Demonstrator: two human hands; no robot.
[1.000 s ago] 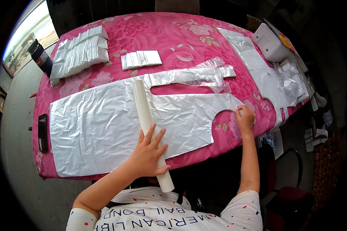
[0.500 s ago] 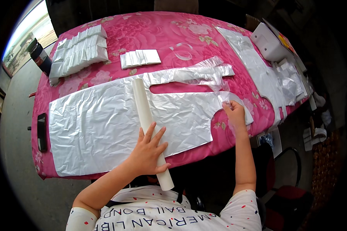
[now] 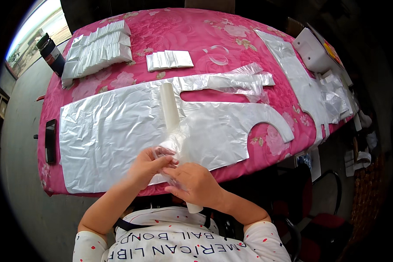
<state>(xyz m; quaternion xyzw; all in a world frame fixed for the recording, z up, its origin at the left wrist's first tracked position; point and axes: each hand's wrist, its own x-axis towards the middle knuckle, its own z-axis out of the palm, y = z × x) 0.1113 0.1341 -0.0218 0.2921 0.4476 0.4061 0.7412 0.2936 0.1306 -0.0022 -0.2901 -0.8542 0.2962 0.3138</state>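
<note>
A white plastic apron (image 3: pixel 105 135) lies spread flat, slightly wrinkled, with its long straps toward the right. A pale tube (image 3: pixel 169 105) lies across it, its near end sticking out past the table edge. Over the tube's middle, my left hand (image 3: pixel 150 166) and my right hand (image 3: pixel 195 181) come together, fingers closed on a thin see-through plastic film (image 3: pixel 174 142). The film bunches between the fingers and covers part of the tube. Whether it joins the apron is hard to see.
On the pink flowered tablecloth (image 3: pixel 161 35) stand a large stack of folded white plastic (image 3: pixel 98 50) and a smaller one (image 3: pixel 170 60). A dark bottle (image 3: pixel 51 54) and black phone (image 3: pixel 50 142) sit at left. More aprons (image 3: pixel 288 65) and a white box (image 3: pixel 312 50) lie right.
My right hand has left the apron's right strap, moving left to meet my left hand. My left hand has lifted off the tube onto the film. The view has shifted slightly.
</note>
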